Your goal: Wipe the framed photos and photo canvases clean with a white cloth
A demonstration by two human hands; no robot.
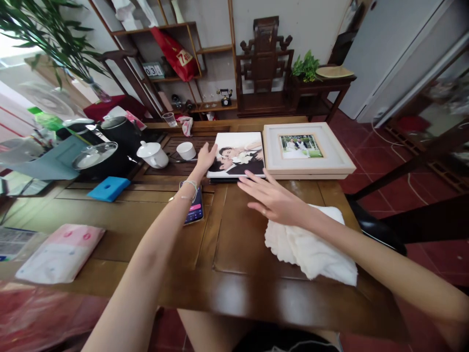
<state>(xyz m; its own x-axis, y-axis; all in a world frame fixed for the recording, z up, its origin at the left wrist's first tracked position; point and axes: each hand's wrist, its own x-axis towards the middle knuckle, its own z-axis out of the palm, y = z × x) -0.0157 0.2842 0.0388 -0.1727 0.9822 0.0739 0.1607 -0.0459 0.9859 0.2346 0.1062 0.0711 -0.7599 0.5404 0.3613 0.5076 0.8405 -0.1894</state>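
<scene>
A photo album (240, 155) with a wedding picture on its white cover lies at the back of the wooden table (242, 234). My left hand (207, 157) is at the album's left edge, its fingers stretched out along that side. Over the album's front edge, my right hand (274, 199) hovers with fingers spread, holding nothing; whether its fingertips touch the album I cannot tell. Beneath my right wrist is a crumpled white cloth (311, 249). Right beside the album sits a light wooden picture frame (308, 164) with a small wedding photo. A phone (194, 208) lies under my left wrist.
On the left stand a white teapot (153, 154), a white cup (186, 151), a lidded pot (97, 159) and a light blue caddy (54, 161). A blue block (109, 189) and a tissue pack (60, 253) lie nearer. A dark chair (381, 225) borders the table's right side.
</scene>
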